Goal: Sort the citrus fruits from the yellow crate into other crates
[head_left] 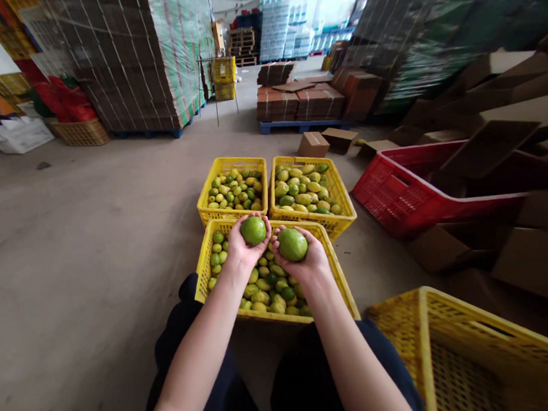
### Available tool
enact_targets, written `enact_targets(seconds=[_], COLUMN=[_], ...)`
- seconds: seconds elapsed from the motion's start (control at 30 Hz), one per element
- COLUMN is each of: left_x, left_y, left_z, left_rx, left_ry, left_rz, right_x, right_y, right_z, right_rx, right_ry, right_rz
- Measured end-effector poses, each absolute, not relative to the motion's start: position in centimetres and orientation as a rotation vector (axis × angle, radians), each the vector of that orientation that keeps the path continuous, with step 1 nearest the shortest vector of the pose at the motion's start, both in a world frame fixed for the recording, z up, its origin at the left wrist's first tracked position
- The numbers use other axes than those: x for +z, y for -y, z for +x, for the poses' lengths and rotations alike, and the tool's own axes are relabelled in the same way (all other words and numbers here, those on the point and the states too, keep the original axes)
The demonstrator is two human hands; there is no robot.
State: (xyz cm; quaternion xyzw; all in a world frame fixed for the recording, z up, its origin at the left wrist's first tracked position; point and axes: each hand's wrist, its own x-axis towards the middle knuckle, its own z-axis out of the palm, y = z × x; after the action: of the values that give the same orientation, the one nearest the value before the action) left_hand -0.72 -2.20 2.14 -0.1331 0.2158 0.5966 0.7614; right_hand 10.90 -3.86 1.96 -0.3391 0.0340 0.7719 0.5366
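Over the front yellow crate (pixel 345 282), both hands are raised with palms turned up. In my left hand (pixel 240 252) rests a round green lemon (pixel 253 231), the fingers curled around its far side. My right hand (pixel 314 259) cups a second, slightly larger green lemon (pixel 292 245). The two hands are close together, fingertips almost meeting. Below them, the front crate is filled with many small green and yellow lemons (pixel 262 289), partly hidden by my hands and forearms.
Behind stand two more yellow crates, the left one (pixel 202 205) holding smaller lemons and the right one (pixel 349 215) bigger, yellower ones. At right are a red crate (pixel 384 202) with cardboard boxes (pixel 509 146) and another yellow crate (pixel 427 345). Wrapped pallet stacks (pixel 117 59) rise farther back.
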Motion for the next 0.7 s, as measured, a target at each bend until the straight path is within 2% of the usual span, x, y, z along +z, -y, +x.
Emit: enact_targets(seconds=[0.7], left_x=[2.07], left_y=[2.11], left_z=[-0.61], left_rx=[1.392], left_ry=[-0.547], left_rz=[-0.228], right_x=[2.31], right_y=[4.01], right_z=[10.62], right_rx=[1.782], right_ry=[0.000], right_rz=[-0.829])
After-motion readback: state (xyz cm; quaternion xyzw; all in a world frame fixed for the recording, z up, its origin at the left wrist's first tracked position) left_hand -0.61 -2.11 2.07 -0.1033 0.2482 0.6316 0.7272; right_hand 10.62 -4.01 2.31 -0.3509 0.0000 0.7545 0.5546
